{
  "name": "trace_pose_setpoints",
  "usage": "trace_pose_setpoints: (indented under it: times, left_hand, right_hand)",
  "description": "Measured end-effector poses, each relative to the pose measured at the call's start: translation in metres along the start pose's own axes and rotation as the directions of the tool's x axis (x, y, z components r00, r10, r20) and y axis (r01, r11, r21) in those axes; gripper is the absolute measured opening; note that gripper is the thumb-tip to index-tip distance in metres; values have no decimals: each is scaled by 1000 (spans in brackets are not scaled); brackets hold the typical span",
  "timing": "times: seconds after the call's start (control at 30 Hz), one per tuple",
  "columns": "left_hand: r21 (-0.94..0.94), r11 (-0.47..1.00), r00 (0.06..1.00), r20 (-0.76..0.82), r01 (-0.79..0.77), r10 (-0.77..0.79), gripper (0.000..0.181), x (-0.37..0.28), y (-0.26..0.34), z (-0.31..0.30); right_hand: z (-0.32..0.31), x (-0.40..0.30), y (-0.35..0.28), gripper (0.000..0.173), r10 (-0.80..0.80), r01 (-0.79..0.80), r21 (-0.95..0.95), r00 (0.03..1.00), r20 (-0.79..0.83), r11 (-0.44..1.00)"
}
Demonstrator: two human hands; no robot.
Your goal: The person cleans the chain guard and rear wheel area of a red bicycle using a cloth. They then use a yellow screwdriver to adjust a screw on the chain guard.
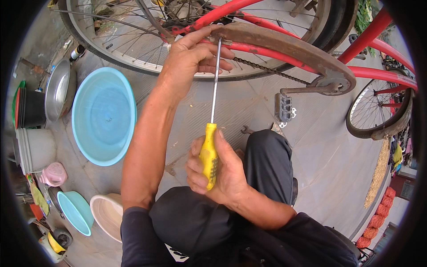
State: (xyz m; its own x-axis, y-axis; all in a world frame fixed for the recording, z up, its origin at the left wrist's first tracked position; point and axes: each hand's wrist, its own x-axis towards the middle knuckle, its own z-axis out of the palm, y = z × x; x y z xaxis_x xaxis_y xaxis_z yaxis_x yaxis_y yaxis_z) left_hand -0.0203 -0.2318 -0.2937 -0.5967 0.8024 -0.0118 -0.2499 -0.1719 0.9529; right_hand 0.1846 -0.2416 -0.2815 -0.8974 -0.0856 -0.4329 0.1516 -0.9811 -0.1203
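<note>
My right hand (217, 167) is closed around the yellow handle of a screwdriver (209, 157). Its long metal shaft points away from me, and the tip meets the rusty chain guard (267, 36) near its rear end. My left hand (200, 55) is at that same end, thumb and fingers around the guard's rear edge, partly behind the shaft; whether it grips firmly I cannot tell. The guard belongs to a red bicycle frame (283, 56). Below it runs the chain (270, 70), with the crank arm (305, 90) and a black pedal (283, 107) at the front end.
An open-end wrench (247, 129) lies on the paved floor beside my knee. At the left stand a large blue basin (103, 116), a metal bowl (60, 90), buckets (36, 150) and smaller basins (75, 213). A second wheel (378, 106) is at the right.
</note>
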Motion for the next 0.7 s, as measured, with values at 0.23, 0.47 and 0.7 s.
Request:
trace_pose_setpoints:
  times: [0.23, 0.47, 0.7]
  left_hand:
    - [64, 998, 999, -36, -16, 18, 61, -5, -2, 4]
    - [197, 976, 986, -117, -92, 117, 55, -11, -8, 18]
    - [272, 955, 975, -151, -116, 162, 53, -9, -10, 19]
  right_hand:
    - [5, 0, 7, 50, -98, 81, -133, 988, -121, 988]
    - [6, 0, 1, 45, -146, 136, -80, 980, -133, 987]
    - [8, 2, 4, 43, -229, 182, -220, 950, -214, 958]
